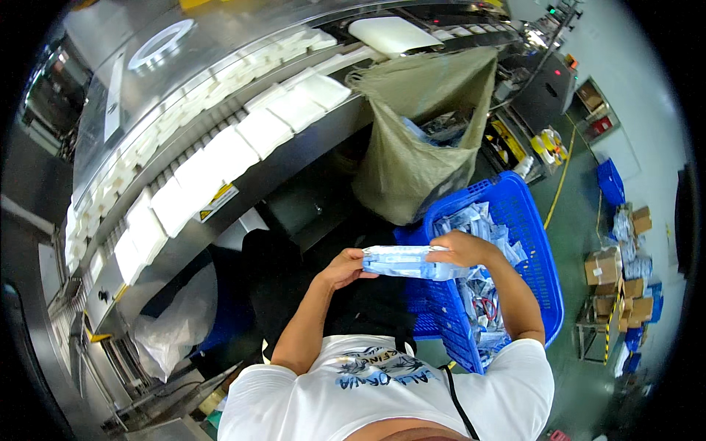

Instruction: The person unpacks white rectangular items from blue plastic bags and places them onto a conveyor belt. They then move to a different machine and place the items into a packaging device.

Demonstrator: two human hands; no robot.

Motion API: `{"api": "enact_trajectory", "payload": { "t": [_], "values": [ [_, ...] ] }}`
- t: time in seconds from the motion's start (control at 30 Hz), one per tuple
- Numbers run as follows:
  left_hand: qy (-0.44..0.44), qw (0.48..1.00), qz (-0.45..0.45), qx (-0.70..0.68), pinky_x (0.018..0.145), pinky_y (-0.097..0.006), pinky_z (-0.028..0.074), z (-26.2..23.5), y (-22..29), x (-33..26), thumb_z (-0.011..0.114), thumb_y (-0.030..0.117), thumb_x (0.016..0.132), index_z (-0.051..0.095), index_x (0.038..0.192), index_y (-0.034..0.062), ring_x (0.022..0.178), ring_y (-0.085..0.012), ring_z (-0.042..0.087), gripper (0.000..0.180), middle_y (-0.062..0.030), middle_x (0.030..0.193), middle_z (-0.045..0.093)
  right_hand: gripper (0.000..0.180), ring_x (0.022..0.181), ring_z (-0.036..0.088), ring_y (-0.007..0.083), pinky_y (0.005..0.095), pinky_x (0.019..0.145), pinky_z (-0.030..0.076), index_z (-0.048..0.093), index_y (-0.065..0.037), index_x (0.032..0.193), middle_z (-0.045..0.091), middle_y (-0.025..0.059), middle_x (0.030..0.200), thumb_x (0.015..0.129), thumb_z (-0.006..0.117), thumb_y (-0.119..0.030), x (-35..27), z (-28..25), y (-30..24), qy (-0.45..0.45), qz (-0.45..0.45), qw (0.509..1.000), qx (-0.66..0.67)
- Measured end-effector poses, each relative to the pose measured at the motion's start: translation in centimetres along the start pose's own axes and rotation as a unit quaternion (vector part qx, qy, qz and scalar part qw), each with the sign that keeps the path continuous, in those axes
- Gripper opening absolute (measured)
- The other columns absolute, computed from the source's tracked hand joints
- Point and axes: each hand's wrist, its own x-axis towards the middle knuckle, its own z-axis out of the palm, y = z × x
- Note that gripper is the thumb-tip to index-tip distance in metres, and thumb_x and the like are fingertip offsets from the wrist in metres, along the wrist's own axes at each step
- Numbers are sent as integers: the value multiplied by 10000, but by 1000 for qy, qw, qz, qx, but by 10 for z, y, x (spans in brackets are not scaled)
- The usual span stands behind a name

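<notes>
Between my two hands I hold a flat blue-and-white plastic packet [401, 262], stretched level in front of my body. My left hand [343, 269] is closed on its left end, thumb on top. Closed over the packet's right end is my right hand [460, 251], with the fingers partly hidden behind the wrist. Just under and beyond my right forearm stands a blue plastic basket [548, 272] with slotted walls. Many similar blue-and-white packets [478, 224] lie loose inside it, and something red shows among them.
A conveyor [220, 187] carrying white folded pads [235, 143] curves across the left and far side. An olive woven sack [419, 162], its mouth gaping, hangs at the conveyor's near edge. A clear plastic bag [173, 316] hangs at the left. Cardboard boxes [601, 268] stand far right.
</notes>
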Motion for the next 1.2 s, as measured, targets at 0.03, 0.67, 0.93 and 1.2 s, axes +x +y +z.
{"api": "enact_trajectory", "payload": {
  "t": [0.03, 0.67, 0.93, 1.2],
  "values": [
    [-16, 1000, 5, -5, 979, -442, 594, -2, -2, 0, 692, 146, 1001, 736, 1222, 27, 1097, -229, 718, 254, -95, 1197, 745, 491, 809, 674, 415, 477, 724, 498, 698, 15, 952, 680, 265, 866, 1022, 620, -464, -3, 2, -1, 7, 3, 1000, 3],
    [5, 998, -29, 56, 936, -468, 633, 68, 4, 13, 705, 100, 978, 724, 1237, -7, 1070, -284, 744, 281, -152, 1191, 750, 422, 797, 659, 430, 486, 718, 487, 686, -20, 949, 668, 247, 828, 1004, 652, -437, -44, 0, -3, 46, -23, 998, 26],
    [91, 978, 83, 169, 731, -289, 564, 67, 30, 28, 808, 85, 856, 779, 1092, 24, 806, -132, 681, 245, -54, 955, 750, 356, 807, 708, 257, 426, 762, 544, 729, -41, 992, 728, 183, 888, 984, 704, -397, -69, 5, 51, 123, 81, 988, 50],
    [97, 970, 212, 62, 894, -391, 624, 99, 113, -2, 739, 86, 942, 727, 943, 79, 922, -185, 737, 14, -57, 965, 743, 305, 981, 620, 168, 347, 873, 512, 700, 2, 1201, 712, 118, 1082, 1022, 660, -242, -137, 56, 212, 246, 159, 931, 217]
  ]
}}
